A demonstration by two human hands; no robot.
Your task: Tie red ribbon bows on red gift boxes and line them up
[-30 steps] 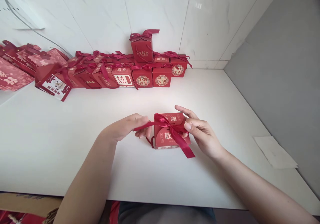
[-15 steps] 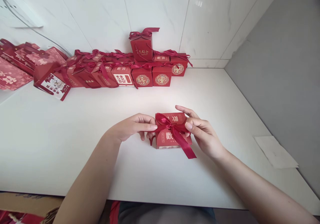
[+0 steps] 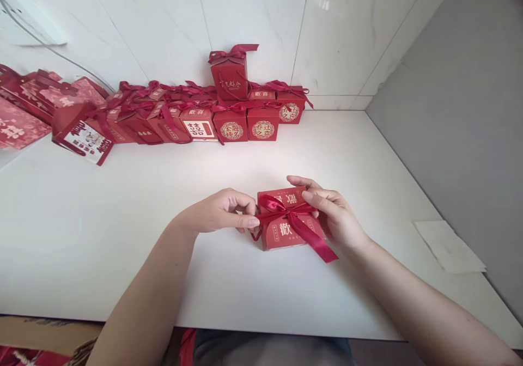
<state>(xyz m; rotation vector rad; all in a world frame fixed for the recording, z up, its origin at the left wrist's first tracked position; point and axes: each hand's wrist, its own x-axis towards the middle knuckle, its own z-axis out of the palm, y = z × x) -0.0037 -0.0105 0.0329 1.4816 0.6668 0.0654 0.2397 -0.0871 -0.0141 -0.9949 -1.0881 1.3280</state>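
A small red gift box (image 3: 286, 231) with gold characters stands on the white table (image 3: 122, 235) in front of me. A dark red satin ribbon (image 3: 304, 230) is tied in a bow across its top, one tail trailing down to the right. My left hand (image 3: 220, 213) pinches the ribbon at the box's left side. At the box's right side my right hand (image 3: 333, 213) grips the box and bow with its fingers.
A row of several finished red boxes with bows (image 3: 229, 118) lines the back wall, one stacked on top (image 3: 229, 74). Red paper bags (image 3: 24, 110) lie at the far left. A white paper sheet (image 3: 449, 246) lies at the right, beside a grey wall.
My left hand moved right from an outstretched ribbon tail to the box's left edge. The box and bow shifted slightly right and turned, and the bow is drawn tighter.
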